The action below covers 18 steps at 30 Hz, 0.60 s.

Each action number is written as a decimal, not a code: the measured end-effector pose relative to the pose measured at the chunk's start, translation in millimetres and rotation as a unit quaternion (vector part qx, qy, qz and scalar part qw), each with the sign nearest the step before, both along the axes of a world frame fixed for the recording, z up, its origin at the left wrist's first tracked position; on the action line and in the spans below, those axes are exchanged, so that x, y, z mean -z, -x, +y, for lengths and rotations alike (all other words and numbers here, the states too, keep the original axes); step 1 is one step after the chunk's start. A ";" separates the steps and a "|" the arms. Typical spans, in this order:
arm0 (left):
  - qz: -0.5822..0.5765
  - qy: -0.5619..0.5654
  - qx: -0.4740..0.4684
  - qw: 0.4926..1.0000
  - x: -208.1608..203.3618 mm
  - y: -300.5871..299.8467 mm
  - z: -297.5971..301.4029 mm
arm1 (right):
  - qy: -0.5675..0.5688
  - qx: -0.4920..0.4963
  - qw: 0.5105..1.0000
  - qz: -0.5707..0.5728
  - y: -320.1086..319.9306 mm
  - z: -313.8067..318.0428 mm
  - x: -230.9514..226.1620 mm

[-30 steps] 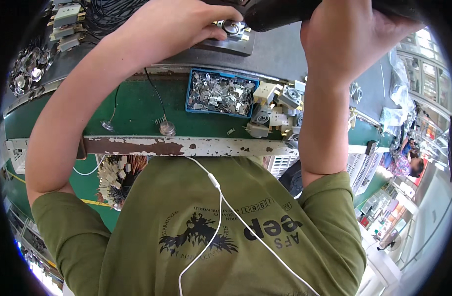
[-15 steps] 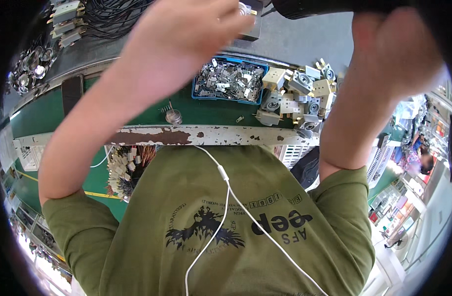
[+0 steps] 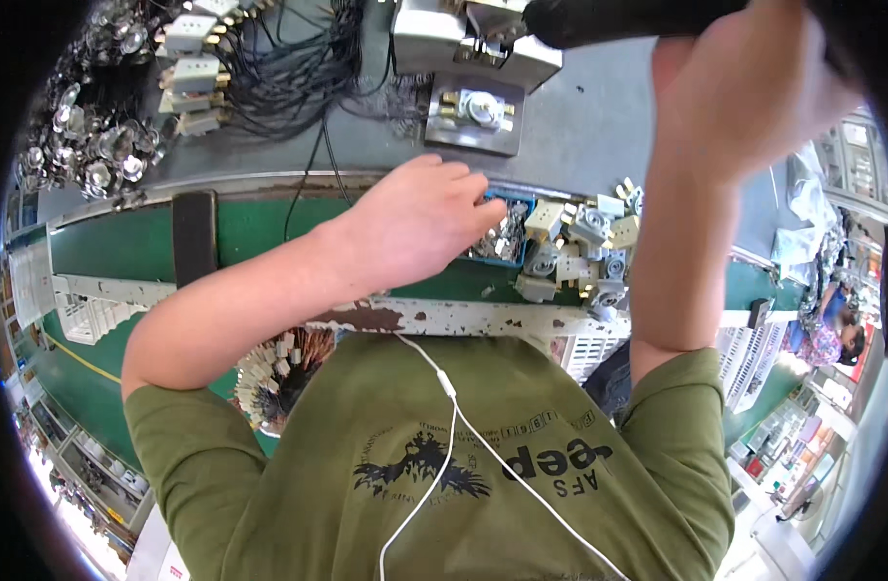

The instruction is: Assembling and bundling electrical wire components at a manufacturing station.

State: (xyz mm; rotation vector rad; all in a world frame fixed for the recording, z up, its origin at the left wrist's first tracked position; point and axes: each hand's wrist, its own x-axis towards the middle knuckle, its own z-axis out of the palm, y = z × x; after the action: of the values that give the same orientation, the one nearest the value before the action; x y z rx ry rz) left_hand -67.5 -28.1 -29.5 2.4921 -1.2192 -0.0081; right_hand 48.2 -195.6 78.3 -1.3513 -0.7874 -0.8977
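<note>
My left hand hangs palm down over the left side of a blue bin filled with small metal pieces. Its fingers are curled and closed, their tips mostly hidden, so anything between them cannot be made out. At the upper right my right hand, somewhat blurred, is closed round a black handle. Beyond my left hand, a socket part with a round centre and brass prongs lies on a metal block. A larger metal fixture stands behind that block.
Several socket parts are piled right of the bin. Black cables with white sockets and shiny metal parts fill the back left. A dark phone-like slab lies on the green surface. Another person is far right.
My left hand has come back from the metal block to the bin, uncovering the socket part there. My right hand stays high at the black handle. The whole view has shifted, showing more of the bench's far side.
</note>
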 end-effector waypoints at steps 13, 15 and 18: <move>0.048 0.059 0.013 0.997 -4.1 -5.9 10.9 | -0.202 -0.193 0.955 0.095 4.7 62.1 -6.5; 0.045 0.059 0.012 0.997 -3.7 -6.8 11.9 | -0.349 -0.380 0.847 0.126 4.3 65.5 -6.7; 0.056 0.056 0.007 0.997 -6.1 -6.0 13.5 | -0.047 -0.043 0.993 0.104 7.0 56.4 -7.9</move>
State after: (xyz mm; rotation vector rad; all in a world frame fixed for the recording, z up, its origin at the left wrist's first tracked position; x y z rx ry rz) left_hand -61.5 -14.6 -23.3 2.3535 -1.1600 -0.0805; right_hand 41.2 -139.3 86.2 -1.2945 -0.6309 -0.7047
